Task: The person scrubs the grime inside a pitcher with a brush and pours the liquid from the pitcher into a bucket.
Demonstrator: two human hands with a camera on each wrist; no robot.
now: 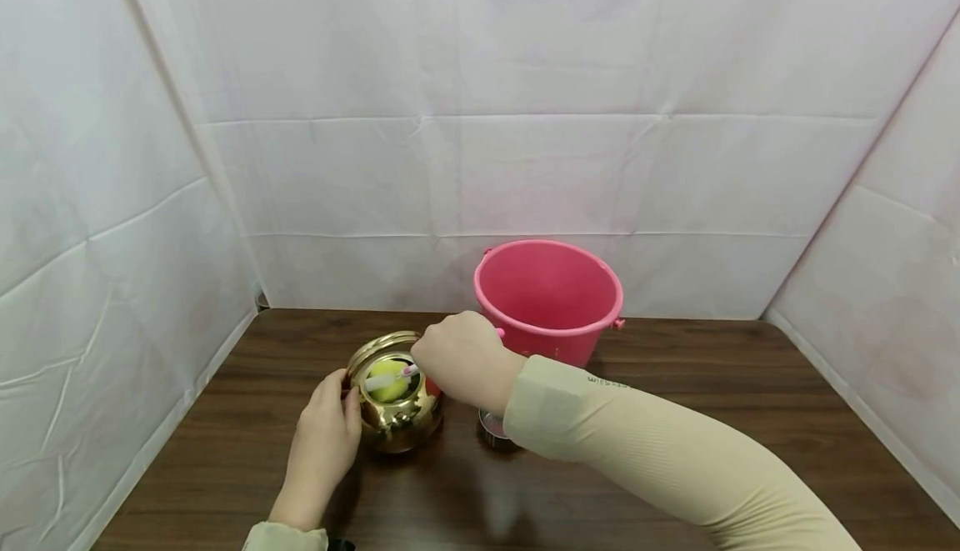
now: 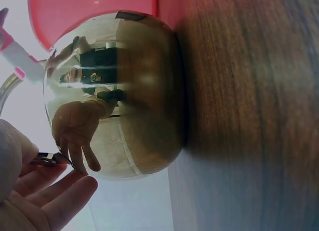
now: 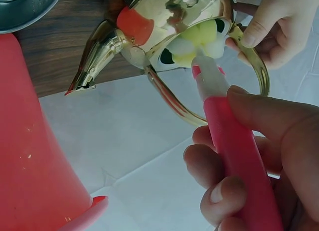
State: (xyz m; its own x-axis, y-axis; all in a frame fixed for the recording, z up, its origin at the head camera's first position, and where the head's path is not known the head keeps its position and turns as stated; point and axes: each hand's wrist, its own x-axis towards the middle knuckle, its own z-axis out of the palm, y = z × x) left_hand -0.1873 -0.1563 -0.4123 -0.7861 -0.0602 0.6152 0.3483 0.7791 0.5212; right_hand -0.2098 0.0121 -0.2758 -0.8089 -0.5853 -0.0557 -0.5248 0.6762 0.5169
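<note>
A shiny gold kettle (image 1: 401, 430) stands upright on the wooden table, its mouth uncovered. My left hand (image 1: 322, 434) pinches the kettle's looped handle (image 3: 261, 76) near its base, at the kettle's left side. In my right hand (image 1: 468, 359) I grip the pink handle (image 3: 239, 151) of a sponge brush, fingers curled round it. The brush's white neck (image 3: 212, 84) slants down to the kettle mouth, where its yellow and white head (image 3: 202, 36) shows. How deep the head sits is hidden. The spout (image 3: 94, 59) points away from my left hand.
A pink bucket (image 1: 547, 326) stands behind and to the right of the kettle. A round metal piece with small holes (image 3: 25, 11) lies beside the kettle, partly hidden under my right arm in the head view. White cloth (image 1: 525, 117) encloses the table's back and sides.
</note>
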